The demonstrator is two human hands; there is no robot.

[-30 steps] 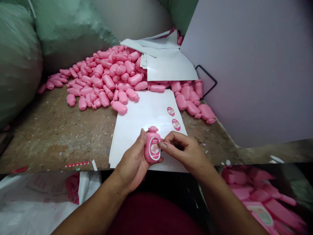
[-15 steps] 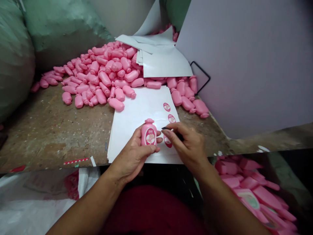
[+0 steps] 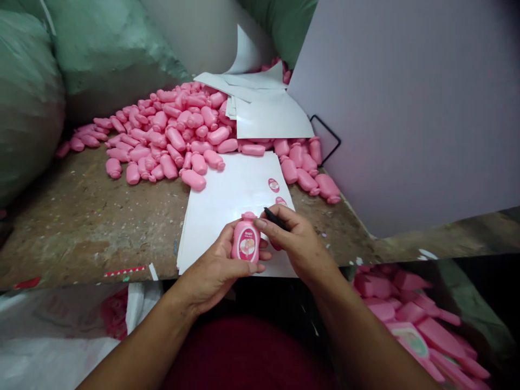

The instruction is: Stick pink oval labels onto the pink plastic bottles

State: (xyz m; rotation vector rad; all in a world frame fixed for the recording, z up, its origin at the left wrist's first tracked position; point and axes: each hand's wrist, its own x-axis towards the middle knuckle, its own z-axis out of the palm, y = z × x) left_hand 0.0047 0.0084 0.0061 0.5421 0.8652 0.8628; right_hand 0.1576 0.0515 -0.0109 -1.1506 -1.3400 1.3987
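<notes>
My left hand (image 3: 227, 257) is closed around a small pink bottle (image 3: 239, 230), held upright with its oval label (image 3: 247, 244) facing me. My right hand (image 3: 298, 238) grips a slim black tool (image 3: 275, 218), perhaps a pen or a blade; its kind is not clear. The right thumb and fingertips are close to the bottle's upper right side, and whether they touch it I cannot tell. Beneath both hands lies a stack of white sticker sheets (image 3: 227, 189). Oval stickers (image 3: 273, 185) run down the sheet's right side, partly covered by my right hand.
A heap of pink bottles (image 3: 174, 130) covers the back of the worn table (image 3: 101, 216). White sheets (image 3: 272, 116) lie on the heap. Green sacks (image 3: 109, 54) stand at the left, a pale panel (image 3: 406, 108) at the right. Pink plastic pieces (image 3: 414, 303) sit below the table edge.
My right hand has come left, closer to the bottle, and the black tool shows more plainly. The bottle is slightly lower in view. The whole scene has shifted a little downward.
</notes>
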